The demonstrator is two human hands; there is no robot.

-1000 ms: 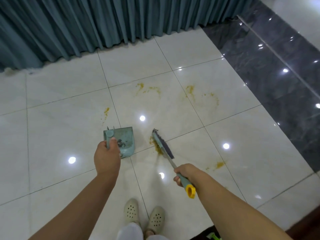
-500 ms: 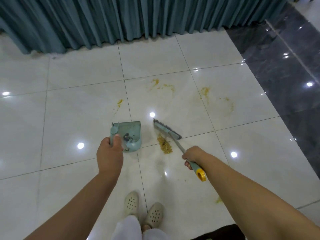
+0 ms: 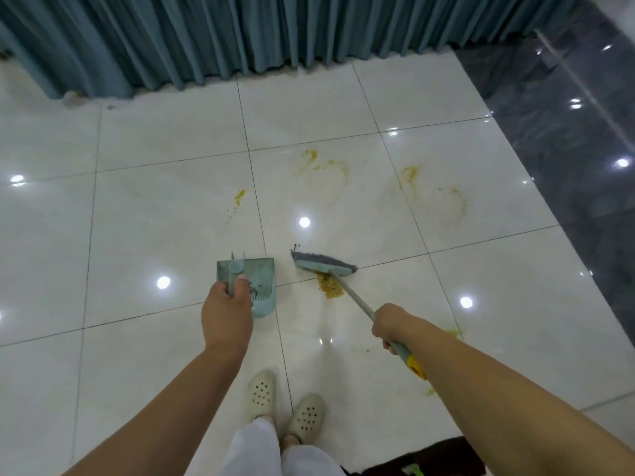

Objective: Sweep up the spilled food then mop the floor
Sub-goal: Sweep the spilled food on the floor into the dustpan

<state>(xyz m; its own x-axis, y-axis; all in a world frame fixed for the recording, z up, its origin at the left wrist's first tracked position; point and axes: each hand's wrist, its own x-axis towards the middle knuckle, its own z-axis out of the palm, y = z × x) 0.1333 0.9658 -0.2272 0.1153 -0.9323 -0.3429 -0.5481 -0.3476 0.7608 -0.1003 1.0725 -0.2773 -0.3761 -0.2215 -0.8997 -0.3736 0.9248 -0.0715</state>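
My left hand grips the handle of a teal dustpan, held just above the white tiles. My right hand grips the long handle of a teal broom; its grey-bristled head rests on the floor just behind a small pile of yellow food crumbs, to the right of the dustpan. Yellow smears and another stain mark the tiles farther off, a small streak lies to the left, and bits of food show beside my right forearm.
A teal curtain hangs along the far edge of the floor. Dark glossy tiles run along the right side. My feet in cream clogs stand below the dustpan. A dark object lies at the bottom right.
The broom head has swung round to lie crosswise behind the crumb pile, which now lies on the near side of it. The dustpan stays in my left hand; the view has shifted left.
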